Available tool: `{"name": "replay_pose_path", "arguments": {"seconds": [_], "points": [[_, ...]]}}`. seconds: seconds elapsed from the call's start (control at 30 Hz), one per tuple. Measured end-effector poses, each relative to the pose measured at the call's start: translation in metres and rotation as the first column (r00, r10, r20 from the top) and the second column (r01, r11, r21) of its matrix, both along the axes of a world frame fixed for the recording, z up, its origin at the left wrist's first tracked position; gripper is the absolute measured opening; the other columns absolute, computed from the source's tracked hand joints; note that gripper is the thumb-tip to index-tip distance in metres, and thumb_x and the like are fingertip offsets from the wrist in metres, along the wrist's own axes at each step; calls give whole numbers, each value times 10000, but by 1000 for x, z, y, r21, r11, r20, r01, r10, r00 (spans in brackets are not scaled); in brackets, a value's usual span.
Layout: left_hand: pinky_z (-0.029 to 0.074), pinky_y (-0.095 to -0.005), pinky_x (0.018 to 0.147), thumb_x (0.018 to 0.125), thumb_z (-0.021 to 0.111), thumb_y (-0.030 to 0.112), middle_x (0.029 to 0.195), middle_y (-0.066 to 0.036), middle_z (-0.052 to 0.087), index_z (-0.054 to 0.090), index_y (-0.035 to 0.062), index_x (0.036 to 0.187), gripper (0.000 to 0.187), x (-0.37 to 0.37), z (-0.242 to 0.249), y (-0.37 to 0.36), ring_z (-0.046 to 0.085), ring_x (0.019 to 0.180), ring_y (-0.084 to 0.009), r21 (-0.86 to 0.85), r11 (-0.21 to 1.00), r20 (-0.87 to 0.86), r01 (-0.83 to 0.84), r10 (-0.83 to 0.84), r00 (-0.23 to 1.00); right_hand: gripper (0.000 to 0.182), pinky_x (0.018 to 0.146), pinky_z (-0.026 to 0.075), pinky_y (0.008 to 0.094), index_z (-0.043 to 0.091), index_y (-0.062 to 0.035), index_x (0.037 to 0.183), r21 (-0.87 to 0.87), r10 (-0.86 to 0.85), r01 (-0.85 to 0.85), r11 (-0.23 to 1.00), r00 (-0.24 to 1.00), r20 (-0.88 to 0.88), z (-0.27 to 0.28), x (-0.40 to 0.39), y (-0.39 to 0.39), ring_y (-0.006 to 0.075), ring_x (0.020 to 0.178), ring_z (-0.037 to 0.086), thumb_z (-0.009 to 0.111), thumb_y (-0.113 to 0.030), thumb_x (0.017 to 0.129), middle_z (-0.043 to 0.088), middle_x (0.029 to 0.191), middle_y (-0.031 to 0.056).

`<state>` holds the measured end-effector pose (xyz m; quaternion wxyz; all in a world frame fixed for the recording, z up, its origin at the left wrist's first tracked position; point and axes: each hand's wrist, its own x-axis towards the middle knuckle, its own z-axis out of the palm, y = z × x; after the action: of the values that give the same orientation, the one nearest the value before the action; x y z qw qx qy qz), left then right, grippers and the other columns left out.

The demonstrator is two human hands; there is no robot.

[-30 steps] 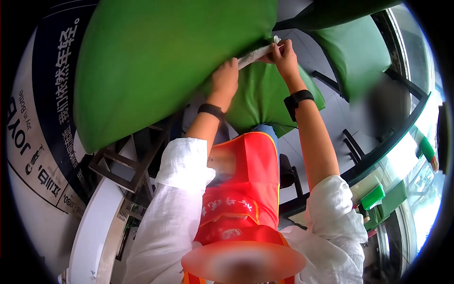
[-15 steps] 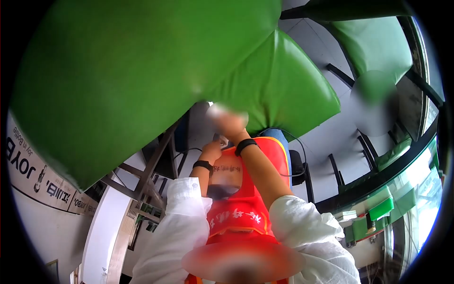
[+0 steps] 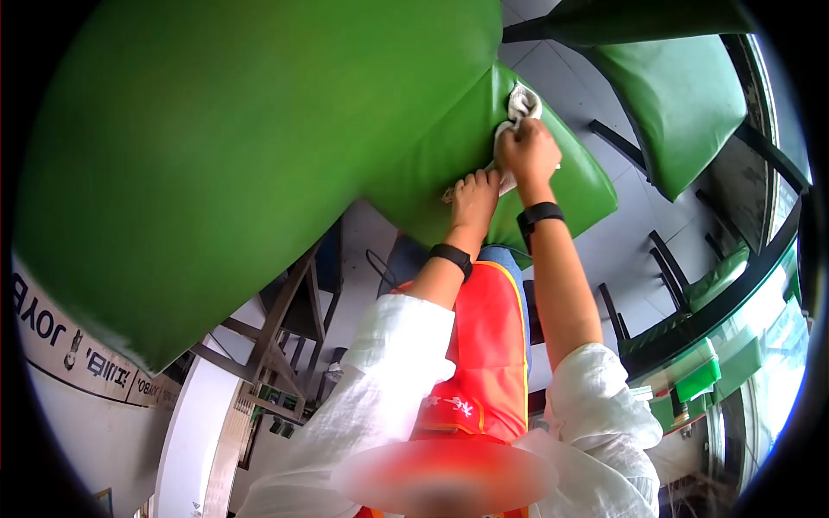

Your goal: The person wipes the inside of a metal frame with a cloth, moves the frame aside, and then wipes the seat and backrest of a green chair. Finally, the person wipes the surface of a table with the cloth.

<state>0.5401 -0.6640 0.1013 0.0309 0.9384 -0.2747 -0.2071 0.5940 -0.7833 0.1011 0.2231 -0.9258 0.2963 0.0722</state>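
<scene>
A whitish cloth (image 3: 524,103) lies bunched on the seat (image 3: 419,164) of a green padded chair. My right hand (image 3: 530,155) is closed round the cloth near the seat's right part. Just to its left, my left hand (image 3: 476,200) presses down on the cloth's other end, with its fingers curled over it. Part of the cloth shows beyond each hand. The large green chair back (image 3: 224,155) rises at the left of the seat. Black bands circle both wrists.
Another green chair (image 3: 682,104) stands at the upper right. Dark wooden legs (image 3: 281,315) are at lower left, near a white printed wall panel (image 3: 78,354). A glass-topped table (image 3: 734,345) with a green box (image 3: 698,378) is at right.
Both hands have moved up and right, from in front of the seat onto its surface. The cloth, blurred earlier, now lies under them on the green seat.
</scene>
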Motion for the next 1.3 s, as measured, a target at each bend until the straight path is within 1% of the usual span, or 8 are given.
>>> {"name": "replay_pose_path", "arguments": {"seconds": [0.33, 0.63, 0.83, 0.9, 1.0, 1.1, 1.17, 1.3], "points": [[511, -340, 557, 827, 505, 177, 878, -71, 619, 524, 93, 1012, 204, -85, 9, 187, 632, 741, -193, 607, 791, -339, -71, 339, 878, 246, 610, 481, 421, 603, -87, 733, 595, 523, -398, 698, 851, -43, -8, -89, 161, 318, 713, 610, 611, -321, 656, 625, 771, 132], [468, -373, 707, 771, 475, -45, 866, -142, 527, 261, 85, 1364, 644, 53, 33, -2, 544, 784, -292, -420, 875, -81, -241, 228, 970, 184, 505, 409, 389, 445, -72, 620, 120, -213, 181, 976, 908, 360, 16, 48, -21, 306, 556, 504, 594, -175, 652, 472, 608, 91], [493, -311, 621, 830, 438, 161, 862, -12, 620, 505, 78, 1057, 251, 79, -20, -52, 616, 697, -158, 189, 974, -330, -124, 182, 926, 244, 616, 472, 442, 461, -74, 900, 163, 97, -99, 982, 995, 19, -12, 75, -1, 350, 709, 603, 550, -249, 756, 621, 778, 159], [390, -320, 910, 892, 374, 188, 1204, -103, 486, 398, 62, 1227, 358, 17, -111, -7, 488, 1076, -186, -211, 946, -207, -245, 202, 957, 248, 653, 465, 474, 462, -101, 957, 335, 182, -163, 928, 983, -26, 0, 65, 25, 377, 717, 590, 515, -276, 790, 614, 774, 175], [424, -311, 848, 907, 399, 166, 1146, -95, 515, 436, 47, 1176, 297, 6, -30, 33, 511, 1026, -179, -236, 656, -697, -717, 399, 595, 251, 641, 477, 434, 461, -78, 941, 463, 357, -295, 836, 933, -51, 9, 38, 66, 332, 754, 608, 538, -251, 775, 624, 826, 148], [457, -301, 785, 921, 424, 144, 1089, -87, 545, 475, 32, 1125, 238, -24, 4, 77, 534, 976, -171, 121, -111, -962, -986, 232, -144, 274, 692, 477, 438, 461, -75, 964, 593, 389, -232, 771, 909, -149, 9, 17, 113, 321, 819, 611, 519, -273, 784, 625, 894, 153], [479, -302, 688, 884, 498, 122, 931, -74, 613, 562, 23, 982, 153, -23, 14, 98, 582, 849, -158, 90, 715, -655, -693, 567, 499, 272, 702, 478, 441, 469, -75, 969, 692, 388, -150, 706, 900, -200, 10, 6, 131, 340, 815, 606, 502, -271, 784, 627, 873, 169], [487, -378, 712, 847, 515, 326, 862, -122, 653, 604, 127, 983, 257, -76, -3, 158, 618, 849, -294, 206, 658, -628, -724, 656, 418, 268, 724, 475, 443, 493, -89, 961, 783, 385, -121, 610, 909, -160, -4, -25, 171, 355, 815, 600, 496, -284, 778, 626, 860, 181]]}}
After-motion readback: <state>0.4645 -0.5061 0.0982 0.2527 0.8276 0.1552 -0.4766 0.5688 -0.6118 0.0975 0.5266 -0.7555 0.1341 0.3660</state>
